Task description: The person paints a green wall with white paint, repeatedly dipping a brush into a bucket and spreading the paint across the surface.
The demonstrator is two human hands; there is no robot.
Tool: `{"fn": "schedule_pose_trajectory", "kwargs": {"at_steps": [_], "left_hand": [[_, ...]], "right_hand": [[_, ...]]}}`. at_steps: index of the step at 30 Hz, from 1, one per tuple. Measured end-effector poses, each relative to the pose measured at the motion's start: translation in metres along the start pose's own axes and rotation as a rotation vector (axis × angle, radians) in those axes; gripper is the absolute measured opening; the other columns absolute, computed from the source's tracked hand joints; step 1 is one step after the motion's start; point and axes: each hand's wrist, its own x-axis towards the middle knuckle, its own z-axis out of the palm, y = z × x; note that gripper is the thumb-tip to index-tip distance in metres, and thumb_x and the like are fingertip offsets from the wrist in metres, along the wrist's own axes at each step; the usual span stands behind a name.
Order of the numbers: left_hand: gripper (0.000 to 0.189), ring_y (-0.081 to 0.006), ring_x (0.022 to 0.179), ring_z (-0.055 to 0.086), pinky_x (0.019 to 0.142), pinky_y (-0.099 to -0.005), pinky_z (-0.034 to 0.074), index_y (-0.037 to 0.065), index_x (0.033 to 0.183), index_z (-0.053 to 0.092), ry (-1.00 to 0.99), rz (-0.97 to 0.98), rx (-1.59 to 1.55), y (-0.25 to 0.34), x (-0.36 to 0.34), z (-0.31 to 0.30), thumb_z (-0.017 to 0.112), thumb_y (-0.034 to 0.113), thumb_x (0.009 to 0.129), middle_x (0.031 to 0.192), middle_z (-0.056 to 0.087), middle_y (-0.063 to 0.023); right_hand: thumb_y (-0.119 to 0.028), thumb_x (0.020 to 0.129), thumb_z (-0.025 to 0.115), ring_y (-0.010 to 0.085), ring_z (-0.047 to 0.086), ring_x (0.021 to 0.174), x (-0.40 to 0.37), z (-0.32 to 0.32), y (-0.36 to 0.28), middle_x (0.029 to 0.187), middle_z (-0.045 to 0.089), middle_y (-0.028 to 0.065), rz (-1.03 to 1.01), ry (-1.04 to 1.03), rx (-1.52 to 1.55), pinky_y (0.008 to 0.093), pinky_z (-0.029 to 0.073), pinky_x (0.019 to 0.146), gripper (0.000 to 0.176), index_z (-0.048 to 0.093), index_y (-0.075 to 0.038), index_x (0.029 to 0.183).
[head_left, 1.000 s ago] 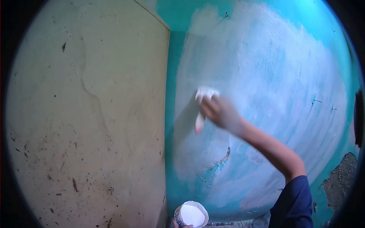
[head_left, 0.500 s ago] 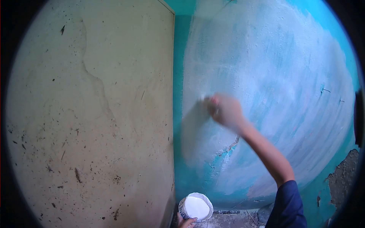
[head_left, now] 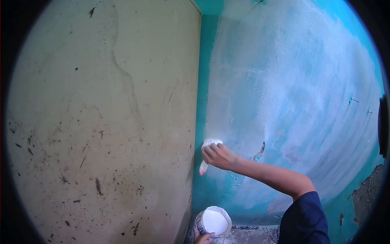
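My right hand (head_left: 219, 156) is closed round a paintbrush (head_left: 212, 142). Its white bristles point up against the wall, and the handle's red tip hangs below my fingers. The turquoise wall (head_left: 243, 101) carries streaky white paint, with a dark crack (head_left: 259, 151) just right of the hand. At the bottom, my left hand (head_left: 202, 237) grips the near side of a round tub (head_left: 215, 221) of white paint, the thumb on its rim.
A beige panel (head_left: 101, 122) with dark specks stands at the left, its edge beside the turquoise strip. Nails (head_left: 354, 100) stick out of the wall at the right. Bare grey patches (head_left: 367, 195) show at the lower right. Debris lies on the floor below the wall.
My right hand has moved down and slightly left with the brush, which now shows clearly. The view has shifted a little, so the panel and tub appear farther right.
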Motion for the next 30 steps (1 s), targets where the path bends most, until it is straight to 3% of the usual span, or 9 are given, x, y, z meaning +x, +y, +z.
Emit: {"fn": "schedule_pose_trajectory", "kwargs": {"at_steps": [3, 8, 10, 14, 17, 20, 24, 27, 30], "left_hand": [[0.046, -0.0236, 0.124, 0.045, 0.106, -0.0370, 0.035, -0.008, 0.139, 0.036, 0.117, -0.251, -0.101, 0.001, 0.006, 0.003, 0.039, 0.019, 0.102, 0.135, 0.046, -0.0164], [0.046, -0.0247, 0.125, 0.044, 0.107, -0.0366, 0.035, -0.008, 0.141, 0.033, 0.113, -0.223, -0.161, -0.012, 0.004, -0.009, 0.039, 0.017, 0.102, 0.138, 0.043, -0.0177], [0.047, -0.0247, 0.125, 0.044, 0.107, -0.0362, 0.035, -0.008, 0.141, 0.032, 0.160, -0.350, -0.230, -0.024, 0.008, -0.012, 0.039, 0.017, 0.102, 0.139, 0.043, -0.0178], [0.053, -0.0252, 0.124, 0.045, 0.107, -0.0368, 0.034, -0.008, 0.142, 0.030, 0.132, -0.172, -0.130, -0.039, -0.003, -0.017, 0.039, 0.025, 0.102, 0.139, 0.043, -0.0185], [0.056, -0.0268, 0.122, 0.048, 0.103, -0.0373, 0.040, -0.006, 0.143, 0.031, 0.031, 0.293, -0.099, -0.079, 0.001, -0.026, 0.046, 0.024, 0.098, 0.138, 0.045, -0.0186], [0.075, -0.0321, 0.129, 0.044, 0.102, -0.0532, 0.043, 0.014, 0.143, 0.026, 0.354, -0.092, -0.709, -0.024, 0.031, -0.006, 0.055, -0.007, 0.076, 0.137, 0.041, -0.0131], [0.075, -0.0305, 0.125, 0.046, 0.097, -0.0528, 0.045, 0.018, 0.141, 0.028, 0.344, -0.040, -0.751, -0.021, 0.035, -0.004, 0.059, -0.004, 0.075, 0.135, 0.043, -0.0122], [0.065, -0.0338, 0.129, 0.045, 0.103, -0.0578, 0.040, 0.014, 0.140, 0.037, 0.424, -0.112, -0.774, -0.013, 0.038, -0.002, 0.056, 0.004, 0.079, 0.134, 0.047, -0.0146], [0.064, -0.0336, 0.129, 0.045, 0.103, -0.0587, 0.040, 0.014, 0.140, 0.038, 0.396, -0.081, -0.819, -0.019, 0.046, 0.000, 0.058, 0.008, 0.079, 0.134, 0.048, -0.0136]], "right_hand": [[-0.011, 0.076, 0.062, 0.0238, 0.063, 0.081, 0.002, -0.001, 0.011, 0.088, 0.062, 0.0067, 0.233, -0.057, 0.235, 0.0365, 0.051, 0.064, 0.019, 0.065, -0.007, 0.095], [-0.012, 0.079, 0.062, 0.0284, 0.062, 0.089, 0.056, -0.088, 0.113, 0.094, 0.062, 0.0083, 0.705, 0.039, 0.253, 0.0394, 0.052, 0.073, 0.028, 0.065, -0.015, 0.107], [-0.009, 0.079, 0.062, 0.0244, 0.061, 0.083, 0.057, -0.096, 0.136, 0.094, 0.062, 0.0058, 0.601, 0.353, 0.010, 0.0342, 0.052, 0.067, 0.028, 0.066, -0.011, 0.107], [-0.008, 0.072, 0.061, 0.0194, 0.058, 0.078, 0.040, -0.080, 0.121, 0.091, 0.059, 0.0033, 0.487, 0.373, -0.231, 0.0312, 0.049, 0.061, 0.035, 0.064, -0.007, 0.107], [-0.013, 0.073, 0.060, 0.0171, 0.057, 0.078, 0.003, -0.031, 0.052, 0.095, 0.058, 0.0019, 0.382, 0.249, -0.146, 0.0289, 0.047, 0.060, 0.036, 0.063, -0.007, 0.109], [-0.014, 0.074, 0.060, 0.0169, 0.057, 0.080, -0.039, 0.007, -0.022, 0.095, 0.057, 0.0012, 0.280, 0.120, 0.040, 0.0290, 0.046, 0.063, 0.036, 0.061, -0.005, 0.110], [-0.013, 0.073, 0.063, 0.0183, 0.057, 0.081, -0.078, 0.019, -0.072, 0.095, 0.058, 0.0025, 0.368, -0.062, 0.290, 0.0313, 0.047, 0.065, 0.039, 0.061, -0.008, 0.111], [-0.011, 0.071, 0.068, 0.0204, 0.057, 0.080, -0.099, 0.010, -0.082, 0.092, 0.057, 0.0047, 0.617, -0.037, 0.541, 0.0339, 0.048, 0.066, 0.043, 0.061, -0.011, 0.113], [-0.008, 0.083, 0.066, 0.0230, 0.066, 0.092, -0.122, -0.011, -0.096, 0.106, 0.067, 0.0092, 1.219, 0.009, 1.037, 0.0315, 0.051, 0.081, 0.036, 0.064, -0.008, 0.119]]}}
